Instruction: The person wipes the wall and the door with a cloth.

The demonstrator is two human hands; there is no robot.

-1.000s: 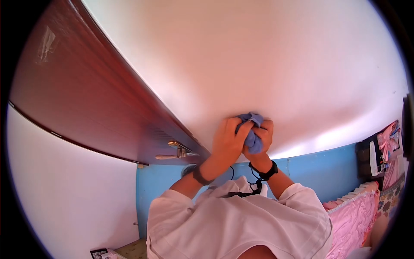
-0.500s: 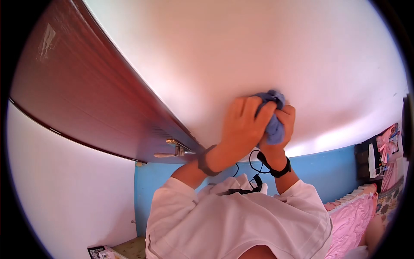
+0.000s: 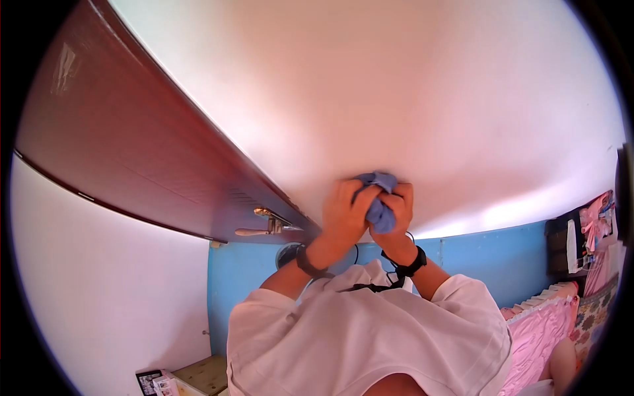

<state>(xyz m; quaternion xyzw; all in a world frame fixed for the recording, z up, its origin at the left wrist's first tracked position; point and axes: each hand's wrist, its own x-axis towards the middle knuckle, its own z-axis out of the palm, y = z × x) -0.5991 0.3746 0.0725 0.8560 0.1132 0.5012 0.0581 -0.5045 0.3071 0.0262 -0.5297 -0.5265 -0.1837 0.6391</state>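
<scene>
A crumpled blue cloth (image 3: 381, 214) is bunched between my two hands, against the large white surface (image 3: 396, 86). My left hand (image 3: 345, 210) has its fingers curled over the cloth's left side. On the cloth's right side, my right hand (image 3: 397, 210) grips it with bent fingers. Both wrists wear black bands. The palms and part of the cloth are hidden by the fingers.
A dark red-brown door (image 3: 145, 138) with a metal handle (image 3: 267, 224) stands at the left. Blue wall (image 3: 489, 257) shows below the white surface. Pink ruffled fabric (image 3: 541, 327) and part of another person's arm (image 3: 563, 366) are at the lower right.
Both hands and the cloth moved up and right half a second ago, then came back down and left, close to where they were at first. The grip on the cloth looks the same.
</scene>
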